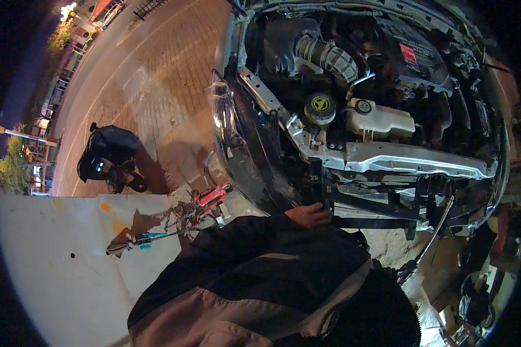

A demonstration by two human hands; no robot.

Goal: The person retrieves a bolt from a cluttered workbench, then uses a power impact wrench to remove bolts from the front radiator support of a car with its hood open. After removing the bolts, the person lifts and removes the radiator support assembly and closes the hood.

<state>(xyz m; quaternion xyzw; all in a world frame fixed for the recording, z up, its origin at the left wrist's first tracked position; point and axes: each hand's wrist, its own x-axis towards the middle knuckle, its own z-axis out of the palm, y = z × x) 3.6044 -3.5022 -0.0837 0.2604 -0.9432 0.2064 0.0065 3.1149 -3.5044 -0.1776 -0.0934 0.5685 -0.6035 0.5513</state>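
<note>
My left hand (309, 216) reaches in at the front of a car with its engine bay (376, 75) exposed. Its fingers are bent and close together against a black upright part (315, 184) below the metal crossbar (417, 159); what they grip is hidden. Left of this hand runs the dark front corner of the car, with a headlight (222, 104). Behind the crossbar sit a round reservoir with a black and yellow cap (320, 104) and an off-white plastic tank (382, 120). No part of my right hand shows.
A pale flat panel (69, 248) fills the lower left. Beside it lie a red tool (212, 195) and tangled dark pieces. On the paving stands a dark shape (110, 153) with a small light. Loose rods and parts (428, 248) clutter the lower right.
</note>
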